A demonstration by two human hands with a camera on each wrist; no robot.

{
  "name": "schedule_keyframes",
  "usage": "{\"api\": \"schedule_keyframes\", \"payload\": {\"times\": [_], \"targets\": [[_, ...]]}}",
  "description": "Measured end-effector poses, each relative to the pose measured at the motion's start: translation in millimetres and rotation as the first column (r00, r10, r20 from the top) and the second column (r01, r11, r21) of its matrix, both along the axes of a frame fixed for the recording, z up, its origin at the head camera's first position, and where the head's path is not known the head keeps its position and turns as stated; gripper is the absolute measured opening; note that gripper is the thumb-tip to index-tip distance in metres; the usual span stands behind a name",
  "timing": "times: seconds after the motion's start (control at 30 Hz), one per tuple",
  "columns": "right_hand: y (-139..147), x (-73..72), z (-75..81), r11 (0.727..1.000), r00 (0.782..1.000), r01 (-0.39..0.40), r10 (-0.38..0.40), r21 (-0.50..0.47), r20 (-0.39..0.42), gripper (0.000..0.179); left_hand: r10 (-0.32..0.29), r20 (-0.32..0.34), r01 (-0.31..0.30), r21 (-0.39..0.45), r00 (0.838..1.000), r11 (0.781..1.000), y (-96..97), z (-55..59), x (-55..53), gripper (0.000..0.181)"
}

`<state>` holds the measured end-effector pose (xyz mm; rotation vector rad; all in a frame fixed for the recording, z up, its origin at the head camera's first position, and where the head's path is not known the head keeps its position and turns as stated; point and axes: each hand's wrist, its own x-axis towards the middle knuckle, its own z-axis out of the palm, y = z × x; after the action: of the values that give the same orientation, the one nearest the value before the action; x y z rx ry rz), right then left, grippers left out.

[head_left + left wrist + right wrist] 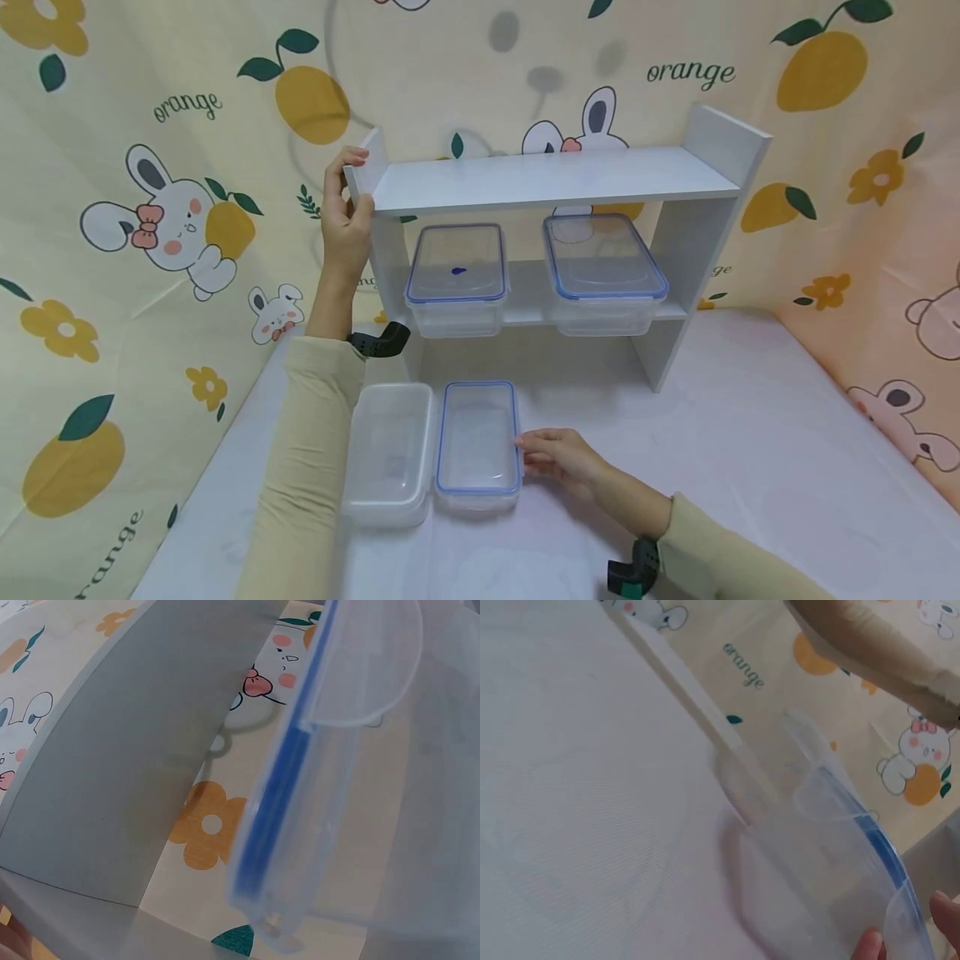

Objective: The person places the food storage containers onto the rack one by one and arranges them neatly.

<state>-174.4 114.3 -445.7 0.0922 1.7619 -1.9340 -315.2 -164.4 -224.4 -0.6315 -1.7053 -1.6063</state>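
Observation:
My left hand (347,221) grips the upper left side panel of a white two-tier shelf (555,179), fingers wrapped over its front edge. In the left wrist view, the panel (127,750) shows grey beside a clear container with a blue seal (274,817). On the table, my right hand (566,458) rests its fingertips against the right long side of a clear plastic food container (480,442) with a blue-edged lid. In the right wrist view, fingertips (868,945) lie at that container's side clip. A second container (388,450) with a whitish lid stands just left of it.
Two blue-edged containers, one left (457,258) and one right (606,258), stand on the shelf's middle board, their fronts overhanging its edge. The shelf stands on a white-covered table (750,467) before a printed cloth backdrop (450,75).

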Motion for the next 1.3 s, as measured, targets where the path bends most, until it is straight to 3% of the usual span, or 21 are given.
{"api": "schedule_keyframes", "payload": {"times": [0.3,0.7,0.83,1.1,1.3], "targets": [[-2.6,-5.0,-6.0,0.994,0.996,0.007,0.002,-0.106,0.088,0.020,0.000,0.007,0.000,0.011,1.000,1.000,0.8,0.5,0.6,0.038],[-3.7,-4.2,-6.8,0.989,0.996,-0.021,0.034,-0.145,0.086,0.046,0.007,-0.001,-0.007,-0.004,1.000,1.000,0.4,-0.1,-0.6,0.037],[-2.5,-3.6,-6.5,0.988,0.996,-0.017,0.031,-0.152,0.088,0.047,0.007,0.005,-0.007,-0.003,1.000,1.000,-0.1,0.0,1.1,0.037],[1.8,-0.1,-1.4,0.981,0.996,-0.020,0.035,-0.193,0.077,0.012,0.015,0.011,-0.015,-0.010,1.000,1.000,-0.4,0.0,2.6,0.037],[5.2,3.0,2.5,0.978,0.996,-0.045,0.061,-0.205,0.073,0.007,0.010,0.013,-0.010,-0.007,1.000,1.000,0.7,1.0,3.6,0.037]]}}
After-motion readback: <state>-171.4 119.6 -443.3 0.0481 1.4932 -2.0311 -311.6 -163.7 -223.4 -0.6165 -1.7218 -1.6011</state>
